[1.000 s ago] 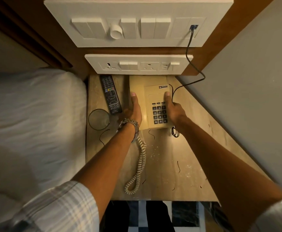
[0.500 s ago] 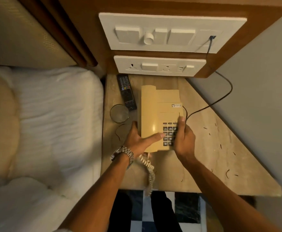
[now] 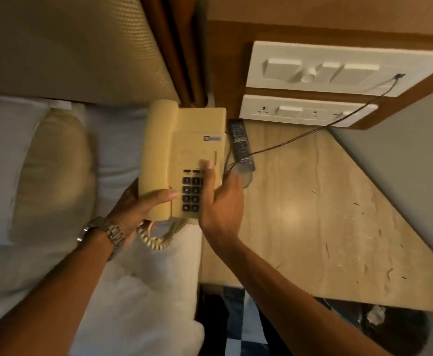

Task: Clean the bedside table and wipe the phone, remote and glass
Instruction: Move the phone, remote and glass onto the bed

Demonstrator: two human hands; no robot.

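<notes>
A cream corded phone [image 3: 184, 140] with its handset on the cradle is held in the air above the white bed. My left hand [image 3: 135, 204] grips its near left corner, thumb on top. My right hand [image 3: 220, 199] holds the right side, thumb on the keypad. Its coiled cord [image 3: 158, 235] hangs below. The black remote [image 3: 241, 143] lies on the beige bedside table [image 3: 313, 227] near the wall. The glass [image 3: 246, 176] stands just in front of the remote, half hidden by my right hand.
A black phone line [image 3: 313, 132] runs from the phone across the table to the upper switch panel [image 3: 338, 70]. A socket panel [image 3: 305, 110] sits below it. Small dark bits of debris [image 3: 364, 209] are scattered on the table. A beige cushion [image 3: 56, 176] lies on the bed.
Both hands lifted the phone off the table and carried it left over the bed. The view swung left with it. Remote and glass stayed in place.
</notes>
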